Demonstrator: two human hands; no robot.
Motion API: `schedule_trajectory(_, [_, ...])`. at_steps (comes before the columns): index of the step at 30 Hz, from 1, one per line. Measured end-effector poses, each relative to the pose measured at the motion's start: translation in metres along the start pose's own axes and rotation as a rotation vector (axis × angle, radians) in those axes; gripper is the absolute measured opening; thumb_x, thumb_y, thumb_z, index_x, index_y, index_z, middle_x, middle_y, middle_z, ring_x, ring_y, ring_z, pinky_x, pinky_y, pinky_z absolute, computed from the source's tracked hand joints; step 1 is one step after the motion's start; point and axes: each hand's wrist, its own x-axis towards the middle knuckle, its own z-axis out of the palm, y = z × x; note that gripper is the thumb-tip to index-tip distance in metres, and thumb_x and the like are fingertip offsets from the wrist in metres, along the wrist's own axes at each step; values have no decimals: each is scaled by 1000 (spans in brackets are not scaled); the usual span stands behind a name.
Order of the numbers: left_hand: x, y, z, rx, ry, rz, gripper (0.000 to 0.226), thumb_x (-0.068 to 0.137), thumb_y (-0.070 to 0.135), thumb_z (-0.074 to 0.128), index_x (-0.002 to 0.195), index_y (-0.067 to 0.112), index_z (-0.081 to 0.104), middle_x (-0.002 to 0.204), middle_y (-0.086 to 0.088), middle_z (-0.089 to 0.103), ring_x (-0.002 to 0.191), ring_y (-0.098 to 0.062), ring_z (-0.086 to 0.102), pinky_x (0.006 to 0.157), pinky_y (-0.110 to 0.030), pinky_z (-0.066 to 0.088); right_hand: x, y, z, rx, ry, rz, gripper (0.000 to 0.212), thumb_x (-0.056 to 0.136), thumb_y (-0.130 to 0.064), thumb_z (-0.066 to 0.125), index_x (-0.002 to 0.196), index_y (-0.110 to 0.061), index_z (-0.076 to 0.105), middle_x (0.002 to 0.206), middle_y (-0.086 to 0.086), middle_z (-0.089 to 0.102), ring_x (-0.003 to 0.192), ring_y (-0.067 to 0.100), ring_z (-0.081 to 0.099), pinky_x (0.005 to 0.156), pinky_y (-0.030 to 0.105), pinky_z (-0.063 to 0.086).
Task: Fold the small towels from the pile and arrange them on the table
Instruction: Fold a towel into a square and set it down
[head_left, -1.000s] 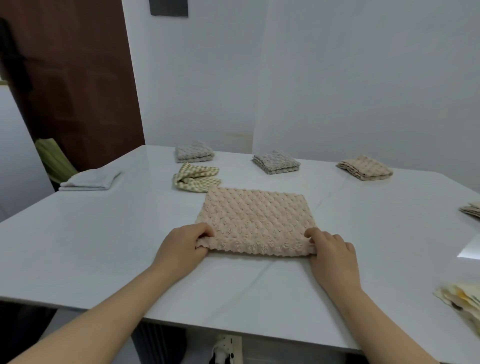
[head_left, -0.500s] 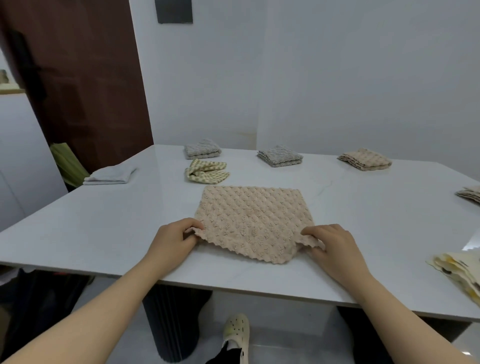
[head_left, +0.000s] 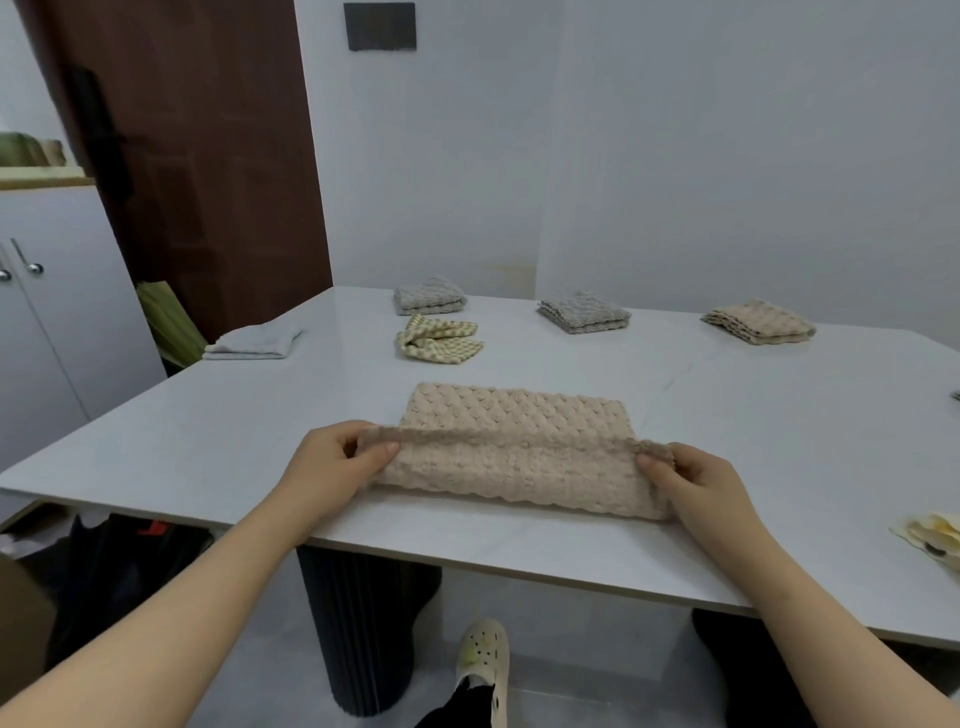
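Near the front edge of the surface (head_left: 208, 441), centre of view: beige textured towel (head_left: 514, 415), mid-fold. Its far half lies flat. The near edge is lifted clear and held up as a raised hem.

Left hand (head_left: 332, 467): fingers (head_left: 349, 432) and thumb pinch the towel's near-left corner.
Right hand (head_left: 701, 483): same pinch on the near-right corner.
Both are grasping the towel; neither is released.

Progress (judgement):
- Step in hand looks like the first fold, with the near edge going over toward the far edge. Not yet laid down.
- Done: five folded pieces sit beyond the towel, well apart from it.
  - pale grey-white towel (head_left: 254, 340), far left
  - checked yellow towel (head_left: 439, 340), just beyond
  - grey towel (head_left: 428, 297), behind the checked one
  - second grey towel (head_left: 584, 313), beyond centre
  - folded beige towel (head_left: 758, 322), beyond right
- Left: the cream pile (head_left: 932, 540) to the right of the towel, loose and unfolded. It is cut by the frame edge, so the count cannot be told.
- Estimate: well past halfway, pending what that pile holds.

Containers: none seen on the surface; the towels lie bare on it. Left of the towel and off the surface stands a white cabinet (head_left: 52, 322) with its doors closed, contents hidden.
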Motion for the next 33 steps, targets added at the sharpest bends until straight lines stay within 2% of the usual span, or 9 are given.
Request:
schedule_trajectory(3, [15,6,3,-181,59,-58,28,85,9,64,60,19,57,44,15,56,50,2,52,47,-5,39,14,-7,4,15,48,-1,37,89,-20,57,69,8,46,61,7,37,60,18,33,58,31,22])
schedule_trajectory(6, [39,11,11,-241,98,-122,16,86,14,64,71,11,62,61,3,60,60,-12,53,56,-21,45,33,-11,7,24,101,3,31,88,-17,57,64,-2,46,56,2,34,57,17,32,57,30,22])
schedule_trajectory(11, [84,5,28,-32,140,-160,32,88,29,59,81,-3,58,72,-10,52,68,-20,48,62,-29,36,74,-10,13,-8,136,48,29,88,-17,56,65,-6,43,57,3,34,58,17,32,56,30,22])
schedule_trajectory(17, [121,-15,47,257,110,-145,29,90,33,54,86,6,62,78,-6,62,68,-17,51,58,-27,36,122,3,29,-116,124,172,33,85,-17,55,61,-14,33,54,2,32,54,18,32,52,29,23])
schedule_trajectory(22, [131,-30,55,441,103,-110,34,87,38,55,74,6,57,65,-3,55,60,-15,48,53,-29,31,128,25,37,-312,132,158,25,82,-17,53,62,-5,45,58,8,44,58,19,39,53,29,27])
schedule_trajectory(25, [141,-32,56,531,99,-105,39,85,42,55,61,13,46,62,2,47,57,-13,43,50,-27,26,136,28,42,-452,111,143,15,82,-21,55,81,-8,63,87,11,60,82,23,52,60,29,35])
schedule_trajectory(28, [156,-25,53,580,-7,-184,40,82,43,59,58,17,43,61,4,45,58,-13,44,52,-25,27,143,28,42,-561,58,152,20,84,-27,54,100,-21,64,118,5,55,112,29,47,78,31,37])
schedule_trajectory(31, [166,-22,51,565,-152,-252,27,83,44,60,75,21,49,74,6,50,74,-15,49,63,-27,35,148,26,38,-557,-23,179,13,85,-28,53,96,-28,60,116,5,56,109,27,48,81,32,40])
schedule_trajectory(33, [166,-22,51,552,-201,-259,25,84,45,59,99,26,52,97,5,57,92,-17,52,79,-30,42,150,25,36,-527,-48,195,6,85,-27,53,88,-31,56,108,4,59,103,26,51,78,32,41])
